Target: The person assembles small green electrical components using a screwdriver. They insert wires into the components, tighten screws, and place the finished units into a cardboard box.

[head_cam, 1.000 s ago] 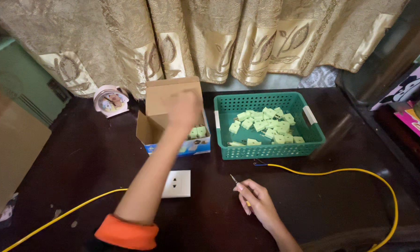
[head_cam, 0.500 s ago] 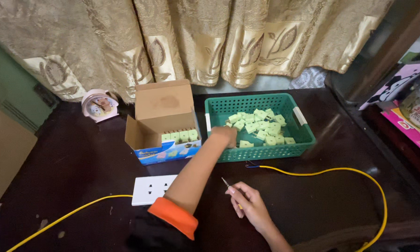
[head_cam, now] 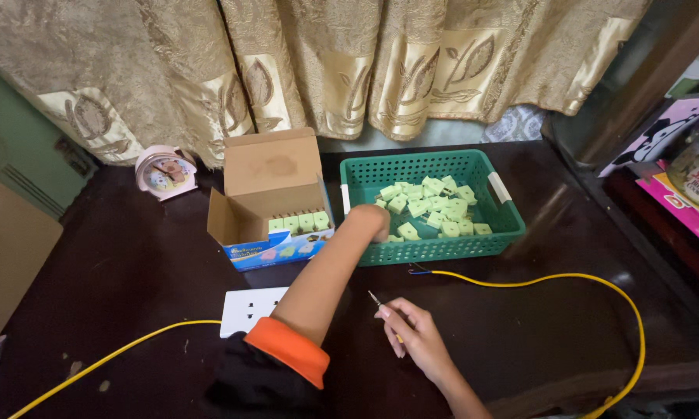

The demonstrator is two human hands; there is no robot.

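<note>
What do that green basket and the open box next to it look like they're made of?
The green basket looks like moulded plastic: its walls are an even lattice of small holes, with a slight sheen. The open box looks like cardboard: plain brown, matte flaps folded along creases, with a glossier printed blue front.

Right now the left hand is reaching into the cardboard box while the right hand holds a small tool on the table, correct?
Not quite. In the head view the left hand is reaching into the green basket, not the cardboard box. The right hand does hold a small tool on the table.
</note>
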